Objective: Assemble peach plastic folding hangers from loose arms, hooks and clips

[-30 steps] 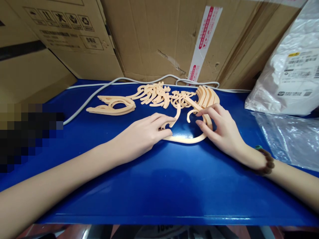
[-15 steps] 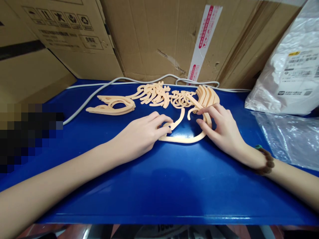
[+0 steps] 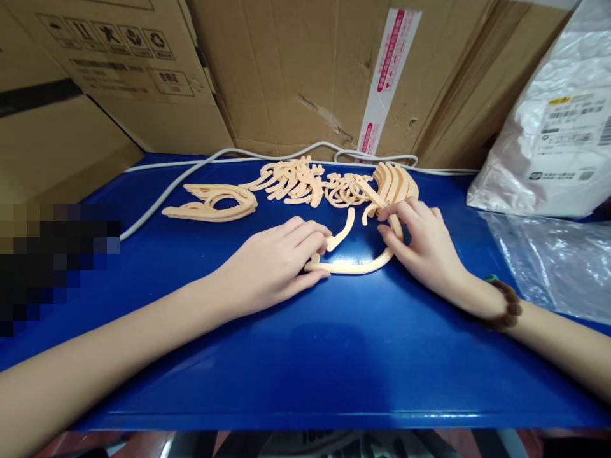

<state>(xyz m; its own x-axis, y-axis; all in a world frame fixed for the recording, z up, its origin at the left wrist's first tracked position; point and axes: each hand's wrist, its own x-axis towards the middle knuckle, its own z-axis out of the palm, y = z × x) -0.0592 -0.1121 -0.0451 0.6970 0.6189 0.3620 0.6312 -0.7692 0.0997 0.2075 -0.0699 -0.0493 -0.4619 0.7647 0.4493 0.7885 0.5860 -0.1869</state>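
A beige curved strip [image 3: 356, 268], which looks like part of a folding clothes hanger, lies in a wide bend on the table between my two hands. My left hand [image 3: 281, 261] is closed round its left end, thumb in front and fingers behind. A short curved arm [image 3: 344, 230] stands out from under those fingertips. At the right end, my right hand [image 3: 422, 245] pinches the beige part between thumb and fingers. A small hook [image 3: 366, 214] and a straight bar [image 3: 371, 192] show beside the right fingertips. My fingers hide the joints.
Behind lie a heap of beige arms [image 3: 298, 181], a heap of hooks [image 3: 344, 189] and a stack of curved arms [image 3: 394, 180]. Folded beige pieces [image 3: 214, 203] lie left. A white cable [image 3: 174, 181] runs before cardboard boxes [image 3: 296, 76]. Plastic bags [image 3: 539, 152] stand right.
My left thumb has moved down to the front of the strip, and the left fingers have shifted over its end. The right hand keeps its grip almost in place.
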